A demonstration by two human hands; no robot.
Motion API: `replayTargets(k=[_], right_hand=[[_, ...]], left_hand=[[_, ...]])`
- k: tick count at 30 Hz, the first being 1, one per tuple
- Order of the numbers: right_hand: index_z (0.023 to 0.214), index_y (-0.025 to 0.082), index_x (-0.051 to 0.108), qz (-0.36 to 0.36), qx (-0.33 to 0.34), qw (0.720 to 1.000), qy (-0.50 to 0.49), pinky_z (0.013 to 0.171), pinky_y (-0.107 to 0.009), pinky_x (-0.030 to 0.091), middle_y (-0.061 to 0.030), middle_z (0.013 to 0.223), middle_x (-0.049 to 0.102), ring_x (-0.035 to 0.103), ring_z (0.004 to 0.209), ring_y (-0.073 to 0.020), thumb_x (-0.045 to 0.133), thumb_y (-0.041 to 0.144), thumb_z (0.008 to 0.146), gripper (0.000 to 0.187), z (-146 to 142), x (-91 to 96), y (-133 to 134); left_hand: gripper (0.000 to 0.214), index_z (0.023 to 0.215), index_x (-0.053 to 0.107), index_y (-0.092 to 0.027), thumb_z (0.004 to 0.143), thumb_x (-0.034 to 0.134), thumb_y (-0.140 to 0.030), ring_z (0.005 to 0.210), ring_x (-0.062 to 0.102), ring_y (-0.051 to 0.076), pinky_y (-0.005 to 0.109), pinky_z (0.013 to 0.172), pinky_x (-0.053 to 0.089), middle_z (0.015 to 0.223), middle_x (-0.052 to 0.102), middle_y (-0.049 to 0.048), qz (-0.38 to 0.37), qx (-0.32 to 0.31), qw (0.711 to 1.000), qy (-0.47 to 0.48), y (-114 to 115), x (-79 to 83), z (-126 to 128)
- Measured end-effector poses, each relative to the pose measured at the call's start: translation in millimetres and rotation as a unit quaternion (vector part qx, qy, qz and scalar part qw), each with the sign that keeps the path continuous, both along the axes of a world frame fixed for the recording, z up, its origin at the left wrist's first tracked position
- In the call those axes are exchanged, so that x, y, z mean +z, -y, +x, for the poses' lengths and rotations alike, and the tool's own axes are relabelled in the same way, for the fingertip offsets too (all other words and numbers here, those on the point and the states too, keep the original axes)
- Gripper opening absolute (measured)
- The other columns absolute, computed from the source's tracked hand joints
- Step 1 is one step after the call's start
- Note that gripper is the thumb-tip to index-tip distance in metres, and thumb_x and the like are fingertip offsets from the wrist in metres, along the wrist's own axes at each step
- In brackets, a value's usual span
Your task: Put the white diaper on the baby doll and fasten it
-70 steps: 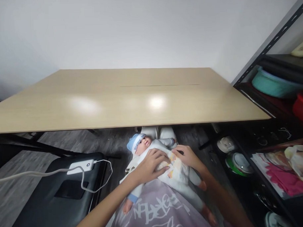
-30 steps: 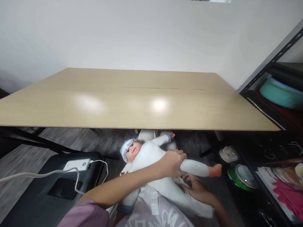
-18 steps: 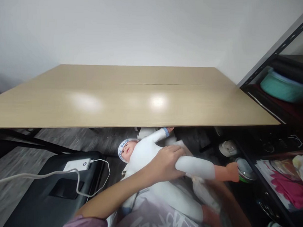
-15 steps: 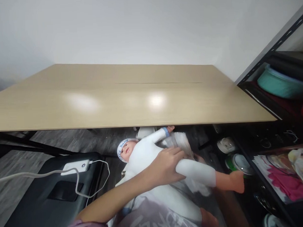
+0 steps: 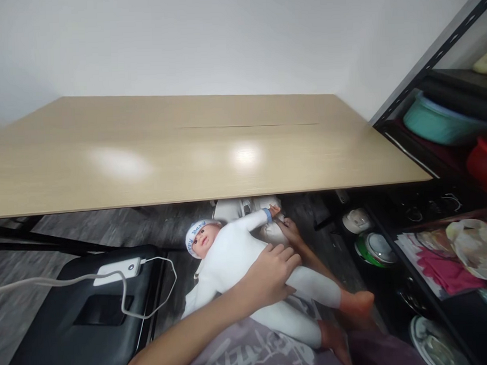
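Observation:
A baby doll (image 5: 233,252) in a white suit with blue cuffs lies face up across my lap, its lettered cap to the left and its bare feet to the right. My left hand (image 5: 272,272) rests over its hip and upper leg, fingers curled onto it. Beyond the doll, below the table edge, my right hand (image 5: 292,233) reaches past its raised arm. Its fingers are at the side of a white bundle (image 5: 274,233), partly hidden behind the doll's hand. Whether the bundle is cloth or plastic is unclear.
A wooden table (image 5: 211,167) spans the front. On the left, a black stool (image 5: 109,347) bears a white power bank (image 5: 116,271) with cables and a dark phone (image 5: 104,310). Right stands a shelf with a teal basin (image 5: 445,122), pink cloth (image 5: 442,268) and a green-sided container (image 5: 376,250).
My right hand has moved from behind the doll's leg forward and left to the white bundle. Pale plastic beside the leg has gone from there. My left hand stays on the doll.

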State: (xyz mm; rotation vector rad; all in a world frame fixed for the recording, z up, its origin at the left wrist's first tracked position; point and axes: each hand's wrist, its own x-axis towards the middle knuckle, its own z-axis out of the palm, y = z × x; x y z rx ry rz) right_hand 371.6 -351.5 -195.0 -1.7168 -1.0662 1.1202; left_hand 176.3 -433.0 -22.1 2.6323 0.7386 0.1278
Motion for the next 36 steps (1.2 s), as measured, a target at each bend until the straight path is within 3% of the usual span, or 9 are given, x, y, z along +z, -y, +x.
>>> replayTargets(k=[5,9,12,16,20,23,31,34,36], right_hand=[[0.089,0.022,0.062,0.044,-0.094,0.993,0.046,0.072,-0.036,0.057,-0.0008,0.080,0.066,0.067,0.080,-0.0233,0.076,0.085,0.084,0.065,9,-8.0,15],[0.122,0.021,0.066,0.128,-0.119,0.982,0.067,0.096,-0.049,0.061,-0.0156,0.122,0.075,0.072,0.110,-0.0309,0.071,0.079,0.086,0.068,18,19.2,26],[0.142,0.023,0.065,0.243,-0.021,0.960,0.137,0.116,-0.055,0.055,-0.0164,0.146,0.070,0.065,0.134,-0.0322,0.070,0.055,0.099,0.054,20,57.8,32],[0.157,0.029,0.061,0.353,0.227,0.869,0.261,0.128,-0.057,0.046,-0.0125,0.155,0.067,0.058,0.148,-0.0323,0.069,0.033,0.105,0.052,3,102.8,18],[0.166,0.024,0.053,0.354,0.410,0.781,0.310,0.133,-0.057,0.040,-0.0145,0.168,0.058,0.049,0.158,-0.0343,0.076,0.023,0.098,0.071,-29,119.6,-21],[0.149,0.016,0.065,0.292,0.495,0.743,0.344,0.122,-0.053,0.048,-0.0165,0.147,0.073,0.064,0.139,-0.0353,0.079,0.020,0.093,0.058,-52,126.8,-43],[0.123,0.015,0.067,0.280,0.518,0.704,0.396,0.098,-0.043,0.053,-0.0165,0.121,0.078,0.071,0.110,-0.0310,0.064,0.021,0.107,0.018,-90,159.1,-16],[0.129,0.016,0.065,0.326,0.504,0.703,0.383,0.099,-0.045,0.053,-0.0165,0.123,0.077,0.069,0.111,-0.0317,0.061,0.025,0.110,0.021,-92,167.3,2],[0.132,0.017,0.064,0.357,0.482,0.714,0.361,0.099,-0.045,0.053,-0.0152,0.123,0.077,0.069,0.111,-0.0314,0.063,0.030,0.110,0.025,-91,172.0,13]], left_hand=[[0.041,0.125,0.062,-0.021,0.093,0.082,-0.038,0.110,0.068,0.030,0.045,0.093,0.052,0.122,0.073,0.0081,0.012,-0.018,1.000,-0.017,1,1.8,2],[0.038,0.124,0.062,-0.020,0.095,0.080,-0.038,0.111,0.068,0.029,0.046,0.093,0.052,0.123,0.073,0.0072,0.020,-0.022,0.999,-0.022,2,1.9,2],[0.040,0.127,0.061,-0.021,0.095,0.079,-0.037,0.111,0.067,0.030,0.046,0.091,0.051,0.124,0.073,0.0072,0.027,-0.025,0.999,-0.019,2,1.3,3],[0.042,0.130,0.061,-0.021,0.095,0.080,-0.033,0.115,0.066,0.030,0.046,0.093,0.050,0.125,0.073,0.0075,0.027,-0.030,0.999,-0.021,3,1.9,3],[0.044,0.131,0.060,-0.020,0.094,0.080,-0.033,0.115,0.065,0.030,0.047,0.095,0.049,0.124,0.071,0.0082,0.023,-0.034,0.999,-0.029,5,0.2,0],[0.043,0.130,0.061,-0.019,0.095,0.080,-0.035,0.114,0.065,0.032,0.048,0.096,0.050,0.123,0.071,0.0099,0.028,-0.033,0.999,-0.028,8,-2.5,-5],[0.056,0.154,0.053,-0.021,0.103,0.072,-0.035,0.127,0.067,0.033,0.053,0.113,0.054,0.140,0.073,0.0133,0.067,0.035,0.991,0.115,43,3.8,-37],[0.052,0.152,0.056,-0.028,0.102,0.069,-0.031,0.118,0.074,0.030,0.056,0.112,0.060,0.124,0.079,0.0103,0.120,0.072,0.950,0.278,74,-13.3,-76],[0.055,0.144,0.058,-0.038,0.092,0.067,-0.024,0.086,0.075,0.026,0.054,0.087,0.069,0.098,0.074,0.0017,0.168,0.150,0.900,0.373,95,-34.8,-110]])
